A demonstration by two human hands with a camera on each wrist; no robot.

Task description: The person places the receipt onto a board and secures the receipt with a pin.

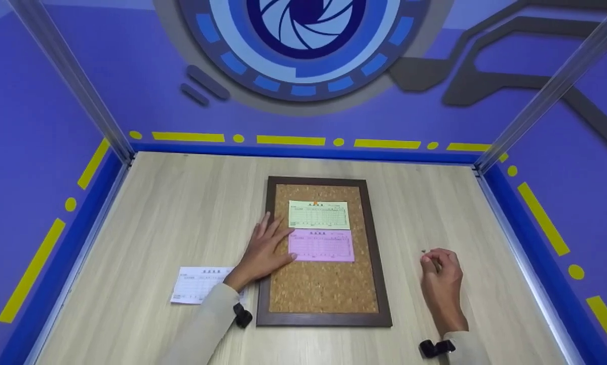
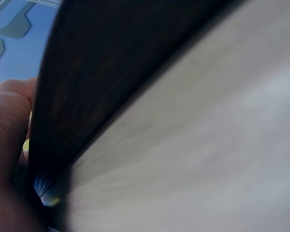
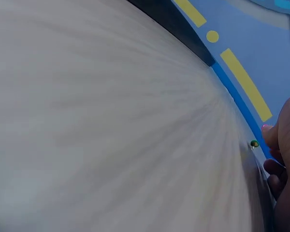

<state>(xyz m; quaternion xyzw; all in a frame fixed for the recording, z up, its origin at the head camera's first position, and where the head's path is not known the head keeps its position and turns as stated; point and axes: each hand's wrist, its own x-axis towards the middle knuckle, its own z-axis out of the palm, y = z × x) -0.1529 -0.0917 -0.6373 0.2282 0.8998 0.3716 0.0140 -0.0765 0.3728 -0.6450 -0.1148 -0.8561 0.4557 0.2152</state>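
Sleeve (image 1: pixel 202 329) foremost; spread left hand (image 1: pixel 263 255) touches pink paper (image 1: pixel 322 247), likely limp, best edge-held; right hand (image 1: pixel 443 285) curled, any pinch unclear.

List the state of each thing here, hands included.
Cork board: flat, face up.
Green slip: on the board, orange pin at top.
Purple slip: on the board, no pin visible.
White slip: flat, partly under a sleeve.
Left hand: spread, touching purple slip.
Right hand: fingers curled.
Small pin: by the right hand, hold unclear.
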